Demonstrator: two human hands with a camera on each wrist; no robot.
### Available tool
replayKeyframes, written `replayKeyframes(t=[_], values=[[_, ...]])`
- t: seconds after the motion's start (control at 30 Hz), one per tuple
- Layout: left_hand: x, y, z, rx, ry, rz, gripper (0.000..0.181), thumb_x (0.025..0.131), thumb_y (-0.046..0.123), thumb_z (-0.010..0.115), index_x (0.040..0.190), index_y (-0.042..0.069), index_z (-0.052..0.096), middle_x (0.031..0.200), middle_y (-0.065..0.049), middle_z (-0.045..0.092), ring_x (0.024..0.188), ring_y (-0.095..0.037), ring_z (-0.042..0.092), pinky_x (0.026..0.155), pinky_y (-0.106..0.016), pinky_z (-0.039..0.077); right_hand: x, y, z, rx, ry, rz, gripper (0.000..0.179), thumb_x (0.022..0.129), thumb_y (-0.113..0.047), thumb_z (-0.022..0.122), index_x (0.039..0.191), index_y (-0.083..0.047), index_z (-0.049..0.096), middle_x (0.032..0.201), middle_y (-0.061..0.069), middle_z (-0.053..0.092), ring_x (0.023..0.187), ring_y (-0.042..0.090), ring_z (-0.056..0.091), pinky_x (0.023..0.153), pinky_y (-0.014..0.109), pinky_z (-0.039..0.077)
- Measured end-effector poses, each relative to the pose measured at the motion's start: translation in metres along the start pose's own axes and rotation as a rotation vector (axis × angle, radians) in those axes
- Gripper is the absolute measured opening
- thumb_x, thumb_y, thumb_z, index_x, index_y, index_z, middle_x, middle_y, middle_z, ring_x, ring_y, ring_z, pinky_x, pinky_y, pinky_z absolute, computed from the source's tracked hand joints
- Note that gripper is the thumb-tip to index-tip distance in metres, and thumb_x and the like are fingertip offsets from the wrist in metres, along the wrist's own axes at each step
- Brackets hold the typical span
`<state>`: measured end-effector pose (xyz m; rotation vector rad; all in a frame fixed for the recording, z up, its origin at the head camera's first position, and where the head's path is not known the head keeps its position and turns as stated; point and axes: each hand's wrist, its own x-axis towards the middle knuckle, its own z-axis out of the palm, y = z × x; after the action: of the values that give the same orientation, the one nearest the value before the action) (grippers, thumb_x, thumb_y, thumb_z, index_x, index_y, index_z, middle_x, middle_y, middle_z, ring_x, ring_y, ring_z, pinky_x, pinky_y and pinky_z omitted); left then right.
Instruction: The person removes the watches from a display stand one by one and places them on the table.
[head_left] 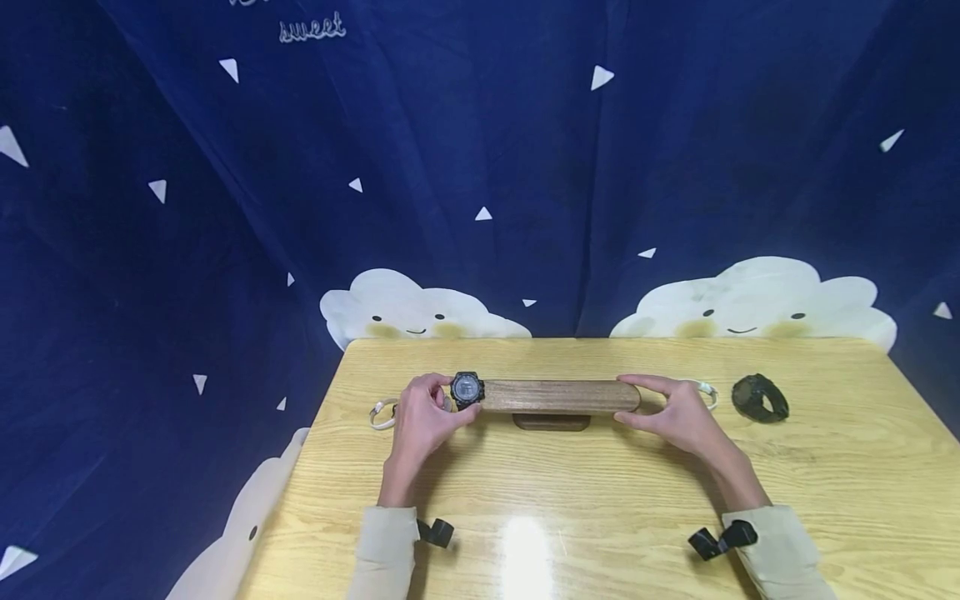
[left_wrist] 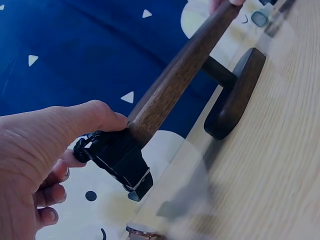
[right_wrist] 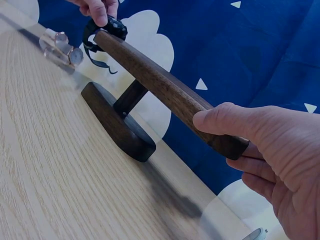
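**Hands at both ends of the wooden watch stand**

Our left hand (head_left: 422,417) grips the black watch (head_left: 467,388), thumb on top and fingers curled beneath, right at the left end of the wooden bar (head_left: 558,396); the strap is looped round that end. Our right hand (head_left: 675,412) clasps the bar's other end, thumb pressed along the top and fingers curled under it. We see the bar lying level on a short post above its dark oval base (head_left: 551,422), which sits flat on the pale wooden table (head_left: 525,500). Just beyond the left hand a light-coloured watch (head_left: 381,413) lies on the table. Past the right hand we see another pale watch (head_left: 707,392), partly hidden, and further right a dark watch (head_left: 760,397) lying by itself. Behind the table hangs a dark blue curtain (head_left: 480,167) printed with clouds.
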<state>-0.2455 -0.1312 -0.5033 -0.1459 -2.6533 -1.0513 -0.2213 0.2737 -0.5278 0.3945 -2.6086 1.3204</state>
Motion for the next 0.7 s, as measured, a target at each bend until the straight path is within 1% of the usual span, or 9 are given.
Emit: replayKeyframes(t=[0.13, 0.2, 0.27, 0.43, 0.5, 0.7], values=[[0.0007, -0.0021, -0.0003, -0.016, 0.012, -0.021, 0.062, 0.065, 0.044, 0.097, 0.113, 0.010, 0.077, 0.078, -0.012, 0.067, 0.069, -0.015, 0.051, 0.058, -0.031, 0.044, -0.0006, 0.0006, 0.0004, 0.003, -0.001, -0.012, 0.054, 0.077, -0.024, 0.095, 0.126, -0.012, 0.076, 0.122, 0.021, 0.074, 0.038, -0.006, 0.023, 0.044, 0.025, 0.041], [0.0010, -0.0030, -0.0002, -0.016, 0.023, -0.025, 0.061, 0.066, 0.043, 0.097, 0.114, 0.011, 0.077, 0.080, -0.012, 0.067, 0.071, -0.015, 0.052, 0.058, -0.030, 0.045, -0.0005, 0.0008, 0.0004, 0.004, 0.000, -0.013, 0.054, 0.077, -0.024, 0.095, 0.126, -0.011, 0.076, 0.122, 0.021, 0.074, 0.038, -0.006, 0.023, 0.045, 0.025, 0.041], [0.0013, -0.0038, -0.0003, -0.010, 0.038, -0.021, 0.061, 0.066, 0.042, 0.097, 0.114, 0.011, 0.077, 0.081, -0.010, 0.066, 0.073, -0.015, 0.052, 0.058, -0.030, 0.045, -0.0004, 0.0008, 0.0004, 0.001, 0.001, -0.008, 0.055, 0.076, -0.023, 0.096, 0.126, -0.012, 0.076, 0.122, 0.021, 0.074, 0.038, -0.006, 0.023, 0.045, 0.025, 0.042], [0.0022, -0.0067, -0.0010, 0.020, 0.078, -0.011, 0.061, 0.065, 0.041, 0.097, 0.115, 0.012, 0.078, 0.077, 0.000, 0.059, 0.075, -0.016, 0.051, 0.059, -0.029, 0.044, 0.0005, 0.0011, 0.0001, -0.001, -0.005, -0.002, 0.056, 0.076, -0.024, 0.096, 0.127, -0.013, 0.076, 0.124, 0.019, 0.074, 0.038, -0.006, 0.023, 0.050, 0.026, 0.045], [0.0028, -0.0078, -0.0013, 0.026, 0.086, -0.003, 0.062, 0.065, 0.040, 0.097, 0.116, 0.012, 0.078, 0.077, 0.002, 0.058, 0.075, -0.016, 0.051, 0.060, -0.030, 0.044, 0.0008, 0.0014, -0.0001, 0.005, -0.005, -0.005, 0.056, 0.076, -0.024, 0.096, 0.127, -0.013, 0.076, 0.124, 0.019, 0.074, 0.038, -0.005, 0.024, 0.052, 0.026, 0.046], [0.0052, -0.0103, -0.0012, 0.023, 0.107, 0.020, 0.061, 0.066, 0.036, 0.097, 0.117, 0.009, 0.077, 0.078, -0.007, 0.062, 0.077, -0.019, 0.051, 0.062, -0.033, 0.044, 0.0008, 0.0032, -0.0002, 0.016, -0.002, -0.008, 0.056, 0.076, -0.024, 0.096, 0.127, -0.013, 0.076, 0.123, 0.018, 0.074, 0.038, -0.006, 0.023, 0.058, 0.026, 0.049]])
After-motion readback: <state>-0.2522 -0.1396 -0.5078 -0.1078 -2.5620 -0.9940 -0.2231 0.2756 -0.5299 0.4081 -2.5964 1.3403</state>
